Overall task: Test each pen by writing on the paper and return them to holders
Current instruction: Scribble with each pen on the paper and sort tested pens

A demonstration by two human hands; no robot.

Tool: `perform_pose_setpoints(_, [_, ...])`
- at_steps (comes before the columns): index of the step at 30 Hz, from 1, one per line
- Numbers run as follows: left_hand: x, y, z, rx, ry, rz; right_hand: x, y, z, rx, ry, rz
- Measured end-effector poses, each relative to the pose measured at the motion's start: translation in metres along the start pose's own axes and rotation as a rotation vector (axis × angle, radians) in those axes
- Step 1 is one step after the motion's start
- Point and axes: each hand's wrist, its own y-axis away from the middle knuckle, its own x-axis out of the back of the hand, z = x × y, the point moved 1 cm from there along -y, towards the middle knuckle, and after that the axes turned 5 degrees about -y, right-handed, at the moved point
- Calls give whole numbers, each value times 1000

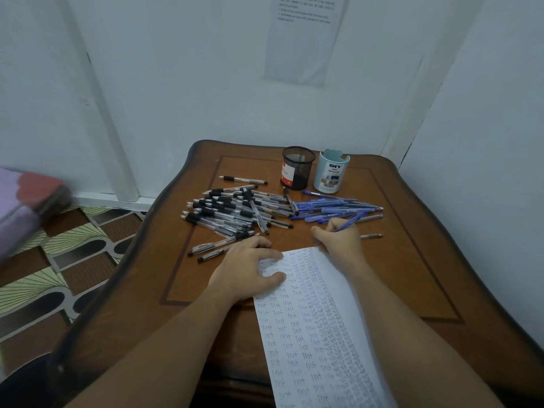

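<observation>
Brown wooden table (412, 260) w/ white paper sheet (318, 334) at 6 o'clock. Left hand (250, 269) flat, fingers spread, pins it. Right hand (341, 240) grips blue pen (351, 220), tip at sheet's top edge. Black pen pile (235, 210) at 10, blue pen pile (338, 206) at 1; black mesh holder (297, 167) & pale blue cup holder (331, 172) at 12.

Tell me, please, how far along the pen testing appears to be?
The paper is densely covered with "test". The right hand writes with a blue pen; the left hand steadies the sheet. Both holders, black mesh and light blue, look empty; piles remain.
</observation>
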Motion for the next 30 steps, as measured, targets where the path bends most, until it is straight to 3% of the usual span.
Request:
perform_pose_setpoints(3, [0,-1,0,4,0,9,-2,0,3,49,-3,68])
perform_pose_setpoints(30, [-6,-5,-4,1,31,35,1,-3,8,67,40,35])
